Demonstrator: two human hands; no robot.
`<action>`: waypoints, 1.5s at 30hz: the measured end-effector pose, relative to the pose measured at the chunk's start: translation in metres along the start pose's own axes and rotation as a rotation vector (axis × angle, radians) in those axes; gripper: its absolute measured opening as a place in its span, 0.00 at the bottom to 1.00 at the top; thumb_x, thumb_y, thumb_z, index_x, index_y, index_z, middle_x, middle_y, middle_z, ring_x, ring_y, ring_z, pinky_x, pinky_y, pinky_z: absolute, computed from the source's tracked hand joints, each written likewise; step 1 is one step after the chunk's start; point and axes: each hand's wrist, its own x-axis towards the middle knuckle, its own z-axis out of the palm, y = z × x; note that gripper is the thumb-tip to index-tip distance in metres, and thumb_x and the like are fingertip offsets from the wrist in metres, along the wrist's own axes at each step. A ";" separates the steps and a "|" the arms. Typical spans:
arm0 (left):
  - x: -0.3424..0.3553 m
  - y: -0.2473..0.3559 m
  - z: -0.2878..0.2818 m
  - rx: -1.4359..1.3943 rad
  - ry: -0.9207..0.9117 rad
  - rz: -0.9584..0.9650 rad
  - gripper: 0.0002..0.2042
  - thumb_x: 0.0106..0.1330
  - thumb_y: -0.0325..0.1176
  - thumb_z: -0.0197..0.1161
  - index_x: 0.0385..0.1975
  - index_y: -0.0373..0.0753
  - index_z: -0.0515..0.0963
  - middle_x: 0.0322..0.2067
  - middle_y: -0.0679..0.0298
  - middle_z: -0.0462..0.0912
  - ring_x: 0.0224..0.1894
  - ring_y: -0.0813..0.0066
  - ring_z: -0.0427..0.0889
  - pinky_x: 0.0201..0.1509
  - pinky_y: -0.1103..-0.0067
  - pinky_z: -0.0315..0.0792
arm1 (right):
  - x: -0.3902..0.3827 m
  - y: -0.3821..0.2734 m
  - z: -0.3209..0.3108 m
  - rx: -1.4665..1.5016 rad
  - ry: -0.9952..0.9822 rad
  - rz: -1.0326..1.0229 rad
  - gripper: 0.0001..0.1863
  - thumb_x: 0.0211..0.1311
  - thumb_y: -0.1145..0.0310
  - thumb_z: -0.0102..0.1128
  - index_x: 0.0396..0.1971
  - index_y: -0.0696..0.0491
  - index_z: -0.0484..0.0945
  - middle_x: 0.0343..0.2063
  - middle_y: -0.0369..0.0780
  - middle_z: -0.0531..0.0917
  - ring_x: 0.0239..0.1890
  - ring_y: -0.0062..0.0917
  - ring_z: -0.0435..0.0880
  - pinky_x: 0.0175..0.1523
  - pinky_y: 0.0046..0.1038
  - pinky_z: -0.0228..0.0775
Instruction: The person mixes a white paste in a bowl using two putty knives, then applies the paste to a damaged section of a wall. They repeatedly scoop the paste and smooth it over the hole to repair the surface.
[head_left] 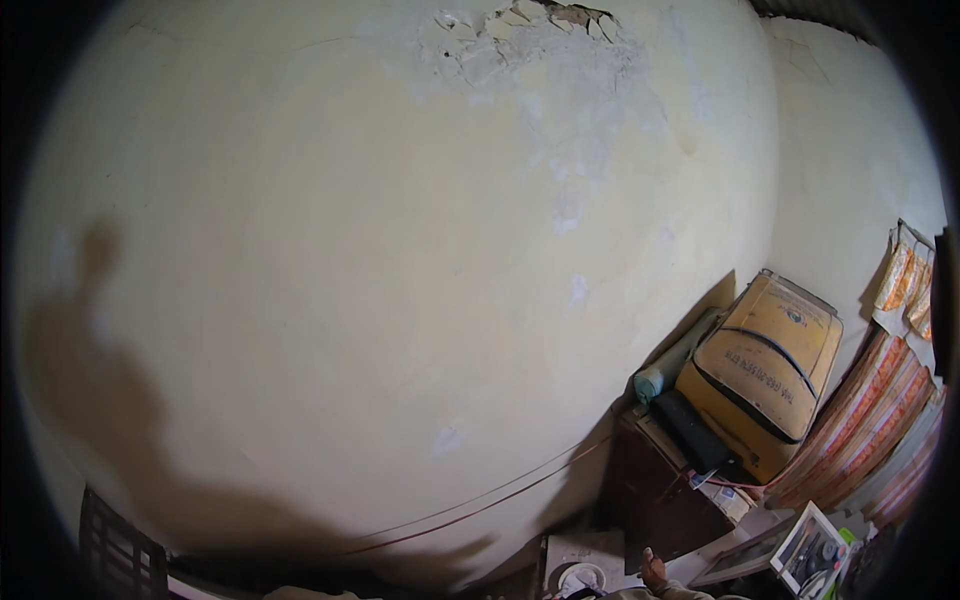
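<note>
My right hand (654,569) shows small at the bottom edge, one finger or thumb pointing upward; the other fingers are too unclear to read. Just left of it, a round white container (582,580) rests on a worn pale surface (585,547). Behind the hand stands a dark brown cabinet (660,495), and to its right a white-framed glass panel (806,553) leans at an angle. My left hand is out of view.
A cream wall (380,250) with cracked plaster fills most of the view, crossed low by cables. A yellow box bag (760,370), black case (688,430) and teal roll (650,382) top the cabinet. Striped curtains (860,430) hang right; a dark grille (120,540) stands lower left.
</note>
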 end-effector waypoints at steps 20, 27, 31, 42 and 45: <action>0.008 0.005 0.004 -0.025 -0.039 -0.019 0.30 0.71 0.42 0.55 0.69 0.39 0.55 0.56 0.52 0.68 0.50 0.55 0.67 0.48 0.63 0.68 | 0.006 0.027 0.010 -0.074 0.005 0.001 0.40 0.72 0.40 0.33 0.20 0.63 0.77 0.13 0.52 0.77 0.23 0.48 0.81 0.36 0.48 0.71; 0.010 0.000 0.001 -0.030 -0.043 -0.027 0.29 0.71 0.42 0.54 0.68 0.39 0.55 0.55 0.52 0.69 0.48 0.56 0.68 0.46 0.63 0.69 | -0.008 0.001 0.002 0.017 -0.016 0.051 0.42 0.71 0.38 0.34 0.17 0.64 0.77 0.12 0.53 0.78 0.16 0.41 0.82 0.27 0.41 0.76; 0.014 -0.006 0.003 -0.034 -0.048 -0.028 0.29 0.71 0.42 0.54 0.68 0.39 0.56 0.54 0.53 0.69 0.46 0.57 0.68 0.45 0.64 0.69 | -0.013 -0.009 -0.005 0.028 -0.049 0.062 0.42 0.70 0.38 0.36 0.18 0.65 0.77 0.12 0.52 0.78 0.17 0.40 0.84 0.26 0.39 0.77; 0.020 -0.023 0.008 -0.050 -0.060 -0.034 0.29 0.71 0.42 0.54 0.68 0.39 0.56 0.52 0.53 0.70 0.43 0.58 0.69 0.42 0.64 0.69 | -0.016 -0.016 -0.009 0.062 -0.050 0.071 0.43 0.69 0.36 0.36 0.20 0.66 0.77 0.14 0.51 0.79 0.18 0.39 0.84 0.24 0.38 0.78; 0.018 -0.027 0.004 -0.052 -0.052 -0.039 0.28 0.71 0.42 0.54 0.68 0.39 0.56 0.52 0.53 0.70 0.42 0.59 0.69 0.41 0.64 0.69 | -0.017 -0.018 -0.005 0.051 -0.064 0.067 0.44 0.68 0.35 0.36 0.19 0.66 0.77 0.13 0.50 0.79 0.18 0.38 0.84 0.25 0.38 0.78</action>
